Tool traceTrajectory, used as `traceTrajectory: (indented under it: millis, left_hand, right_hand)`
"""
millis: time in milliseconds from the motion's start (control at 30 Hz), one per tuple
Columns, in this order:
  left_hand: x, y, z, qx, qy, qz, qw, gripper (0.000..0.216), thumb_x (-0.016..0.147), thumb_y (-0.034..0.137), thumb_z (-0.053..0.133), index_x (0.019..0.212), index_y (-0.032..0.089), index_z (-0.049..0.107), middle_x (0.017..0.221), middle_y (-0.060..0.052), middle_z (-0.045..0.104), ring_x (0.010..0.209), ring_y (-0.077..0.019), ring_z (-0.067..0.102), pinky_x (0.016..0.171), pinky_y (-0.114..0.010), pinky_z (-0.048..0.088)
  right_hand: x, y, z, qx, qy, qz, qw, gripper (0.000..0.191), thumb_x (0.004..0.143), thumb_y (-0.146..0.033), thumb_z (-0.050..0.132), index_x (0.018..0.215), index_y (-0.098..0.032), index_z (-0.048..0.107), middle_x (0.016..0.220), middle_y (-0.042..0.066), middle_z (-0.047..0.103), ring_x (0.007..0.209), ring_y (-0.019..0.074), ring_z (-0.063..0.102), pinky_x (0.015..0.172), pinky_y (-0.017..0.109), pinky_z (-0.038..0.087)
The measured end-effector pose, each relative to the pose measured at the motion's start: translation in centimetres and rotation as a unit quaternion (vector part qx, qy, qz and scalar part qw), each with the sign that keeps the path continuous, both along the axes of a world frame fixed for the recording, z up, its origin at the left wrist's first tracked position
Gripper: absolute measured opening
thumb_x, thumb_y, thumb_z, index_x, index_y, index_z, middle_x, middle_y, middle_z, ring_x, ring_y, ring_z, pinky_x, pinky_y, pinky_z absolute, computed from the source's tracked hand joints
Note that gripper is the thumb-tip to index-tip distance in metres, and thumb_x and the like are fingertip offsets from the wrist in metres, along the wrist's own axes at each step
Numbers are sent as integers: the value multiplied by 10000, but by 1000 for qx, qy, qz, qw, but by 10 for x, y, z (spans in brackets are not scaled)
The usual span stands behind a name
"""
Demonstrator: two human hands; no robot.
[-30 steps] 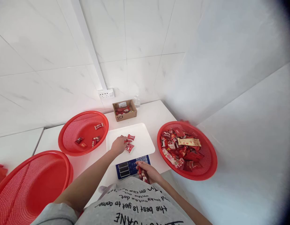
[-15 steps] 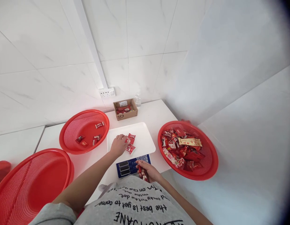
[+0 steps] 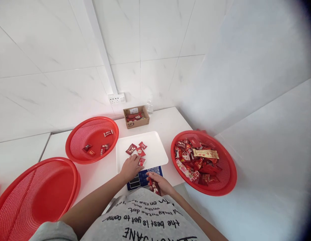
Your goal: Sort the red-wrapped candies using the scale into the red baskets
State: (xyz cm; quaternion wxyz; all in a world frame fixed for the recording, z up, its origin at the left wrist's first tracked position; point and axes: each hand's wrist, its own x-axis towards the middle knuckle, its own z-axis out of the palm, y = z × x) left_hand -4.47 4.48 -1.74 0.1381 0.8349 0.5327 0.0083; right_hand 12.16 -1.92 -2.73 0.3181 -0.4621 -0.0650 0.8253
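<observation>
My left hand (image 3: 130,168) reaches over the front of the white weighing tray (image 3: 155,147), thumb and fingers apart around a small red candy packet (image 3: 141,162) that it partly covers. Beyond the fingertips lie a dark red packet (image 3: 131,149), a red packet (image 3: 140,151) and a smaller red one (image 3: 142,145). My right hand (image 3: 160,183) is closed around a dark red candy packet (image 3: 154,187) in front of the scale's blue keypad panel (image 3: 144,177). Part of the panel's display is hidden by my left forearm.
At right stands a red basket (image 3: 229,174) full of mixed candy packets. Another red basket (image 3: 72,140) at left holds several packets, with a larger red basket (image 3: 9,201) nearer me. A small cardboard box (image 3: 137,124) and a clear plastic bottle (image 3: 149,107) stand by the wall.
My left hand has moved back toward me on the tray, uncovering the dark red packet. My right hand keeps its packet in nearly the same place. The view has shifted slightly.
</observation>
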Motion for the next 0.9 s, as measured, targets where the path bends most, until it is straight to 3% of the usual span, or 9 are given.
traceTrajectory:
  millis: [133, 267, 400, 567, 700, 800, 900]
  left_hand:
    - [2, 5, -4, 32, 0, 34, 999, 578, 785, 426, 528, 1295, 186, 398, 1165, -119, 513, 1066, -263, 493, 872, -387, 412]
    - [6, 11, -13, 108, -20, 7, 994, 763, 728, 513, 569, 1373, 223, 283, 1393, -134, 319, 1289, -334, 249, 1033, -490, 218]
    - [10, 26, -24, 78, -6, -1, 997, 734, 741, 567, 517, 1379, 334, 239, 1487, -89, 139, 1342, -369, 61, 1024, -597, 82]
    - [13, 49, -26, 7, -8, -6, 1000, 604, 798, 556, 430, 1345, 329, 315, 1462, -85, 229, 1335, -347, 142, 1024, -610, 61]
    - [8, 53, -21, 40, -52, -3, 998, 518, 812, 493, 453, 1273, 260, 421, 1412, -116, 309, 1325, -297, 203, 1050, -542, 138]
    - [-13, 47, -16, 96, -77, 50, 991, 509, 838, 471, 417, 1274, 211, 412, 1413, -135, 293, 1336, -269, 181, 1061, -500, 161]
    - [-54, 38, -9, 140, -55, 153, 977, 533, 863, 454, 363, 1307, 160, 374, 1425, -162, 270, 1345, -274, 149, 1068, -494, 143]
  right_hand:
    - [0, 1, 1, 8, -7, 7, 1000, 318, 612, -333, 710, 825, -184, 528, 586, -64, 588, 406, 56, 504, 404, 174, 393]
    - [1, 1, 3, 16, -8, 10, 1000, 332, 601, -343, 716, 826, -181, 534, 592, -64, 590, 406, 51, 499, 401, 172, 393]
    - [2, 0, 6, 18, -11, 8, 1000, 341, 592, -341, 721, 829, -176, 540, 590, -62, 593, 404, 50, 496, 398, 171, 393]
    - [3, -3, 6, 11, -19, 4, 1000, 305, 614, -325, 712, 819, -178, 543, 584, -56, 599, 392, 57, 502, 399, 174, 405]
    - [7, -4, 6, 3, -24, 0, 1000, 261, 646, -318, 699, 813, -178, 553, 577, -53, 598, 386, 56, 508, 395, 170, 411]
    - [13, -5, 7, -15, -22, -22, 999, 251, 666, -315, 692, 831, -184, 556, 599, -50, 604, 407, 57, 529, 390, 162, 416]
    - [23, -6, 9, -30, -20, -60, 998, 243, 683, -287, 689, 862, -193, 554, 607, -50, 607, 434, 61, 552, 392, 152, 430]
